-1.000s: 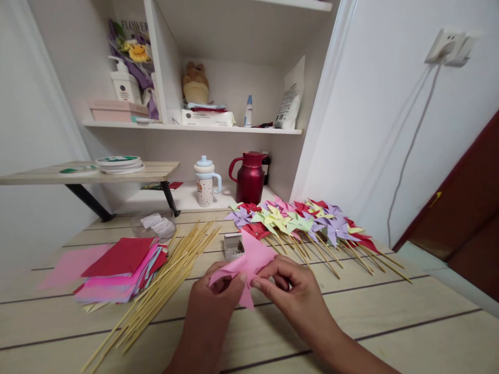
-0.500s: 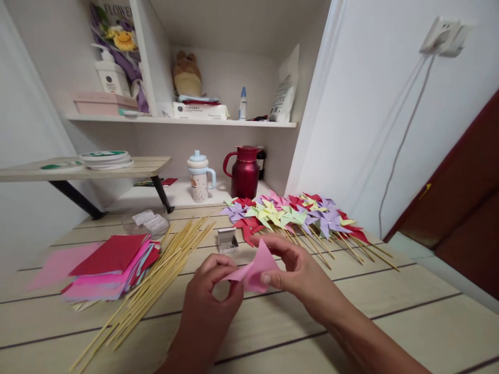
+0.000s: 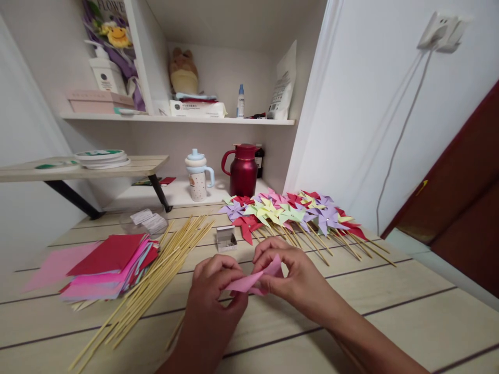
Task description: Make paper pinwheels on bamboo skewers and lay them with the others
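Note:
Between my two hands, just above the table, is a bent piece of pink paper (image 3: pixel 246 283). My left hand (image 3: pixel 214 291) pinches its left end between thumb and fingers. On the other side, my right hand (image 3: pixel 286 270) grips it with thumb and curled fingers, and a pink corner stands up between them. Part of the paper is hidden by the fingers. Beyond the hands sits a small open box (image 3: pixel 226 239) with tiny pieces inside. Finished paper pinwheels (image 3: pixel 268 210) on sticks lie in a heap behind my right hand.
Left of my hands lie many thin wooden sticks (image 3: pixel 156 291) and a stack of coloured paper (image 3: pixel 107 254). A raised wooden shelf (image 3: pixel 148 165) stands at the back left. A cup (image 3: pixel 198 179) and a red jug (image 3: pixel 244 171) stand at the back.
My right hand has drawn its fingers in toward my left hand. The pink paper's raised corner has come down and the sheet is folded more tightly between the hands.

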`<state>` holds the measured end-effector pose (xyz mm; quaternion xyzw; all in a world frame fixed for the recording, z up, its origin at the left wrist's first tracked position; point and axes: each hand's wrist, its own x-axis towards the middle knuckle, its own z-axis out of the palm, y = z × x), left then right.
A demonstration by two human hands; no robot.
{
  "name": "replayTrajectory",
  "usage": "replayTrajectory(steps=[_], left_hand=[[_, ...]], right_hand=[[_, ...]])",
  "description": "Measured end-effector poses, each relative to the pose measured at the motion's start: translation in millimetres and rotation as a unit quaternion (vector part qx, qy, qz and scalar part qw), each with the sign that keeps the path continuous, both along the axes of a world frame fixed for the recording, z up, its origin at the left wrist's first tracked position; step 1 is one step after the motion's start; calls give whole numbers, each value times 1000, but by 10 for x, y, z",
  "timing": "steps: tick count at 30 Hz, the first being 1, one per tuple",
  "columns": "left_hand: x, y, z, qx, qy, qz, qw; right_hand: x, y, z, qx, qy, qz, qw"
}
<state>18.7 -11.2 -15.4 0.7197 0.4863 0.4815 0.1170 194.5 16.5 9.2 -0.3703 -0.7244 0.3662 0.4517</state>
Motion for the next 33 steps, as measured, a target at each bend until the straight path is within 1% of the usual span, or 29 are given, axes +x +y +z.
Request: replayTrajectory(steps=[2,4,5,8,10,12,14,17,20,22,24,26,28,30,33], left_hand=[[1,-9,-2,-2,-4,-1,1000],[-5,-14,4,-1,-31,7,999],[-12,-14,8,2,-54,18,998],[-37,11,7,8,-139,59,989],[-38,53,-24,-5,-215,70,974],[-13,107,-80,-27,-317,56,946],[37,151,-147,-70,-390,36,917],[129,159,-232,-133,-433,-9,891],[203,117,-256,-175,-439,-46,880],[236,88,-229,-197,-449,-65,869],[255,65,-176,-218,-471,-80,851],[259,41,-107,-238,-488,-75,836],[252,12,-35,-250,-487,-58,835],[239,-18,21,-253,-480,-56,838],[222,-51,47,-271,-470,-56,838]], right_hand=[[-9,-2,-21,-26,25,9,999],[-28,2,-62,-86,82,19,993],[-43,5,-86,-123,123,19,985],[-102,17,-142,-219,258,-10,941],[-144,25,-148,-257,324,-10,910],[-177,33,-135,-268,379,3,886],[-199,41,-122,-266,422,10,867],[-221,48,-124,-266,460,7,847],[-248,33,-151,-273,472,16,838],[-277,4,-169,-279,470,32,837],[-314,-39,-183,-288,468,52,834],[-352,-90,-194,-294,467,75,831],[-384,-137,-202,-293,463,98,831],[-405,-169,-207,-287,462,113,832],[-415,-186,-205,-288,469,127,825]])
